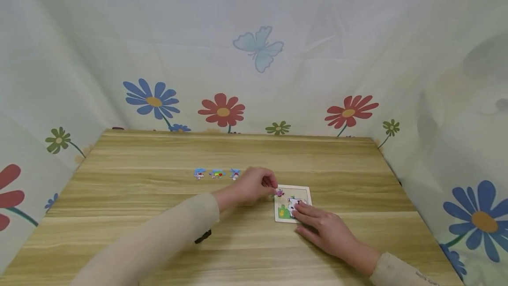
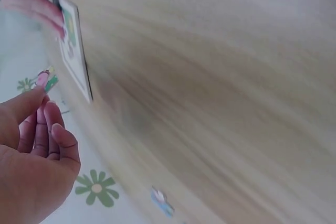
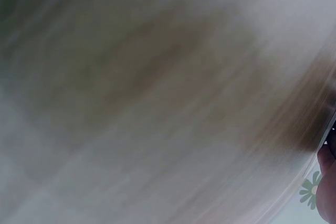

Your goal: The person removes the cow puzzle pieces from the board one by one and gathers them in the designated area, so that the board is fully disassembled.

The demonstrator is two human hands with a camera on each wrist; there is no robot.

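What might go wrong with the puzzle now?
The pink piece might slip, since the left fingers pinch just one edge of it.

The right fingers rest on the puzzle board, so they might nudge it.

Three loose pieces lie near the left arm, which could knock one.

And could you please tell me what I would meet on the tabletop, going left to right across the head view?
First puzzle piece, second puzzle piece, third puzzle piece, left grip, framed puzzle board, right grip.
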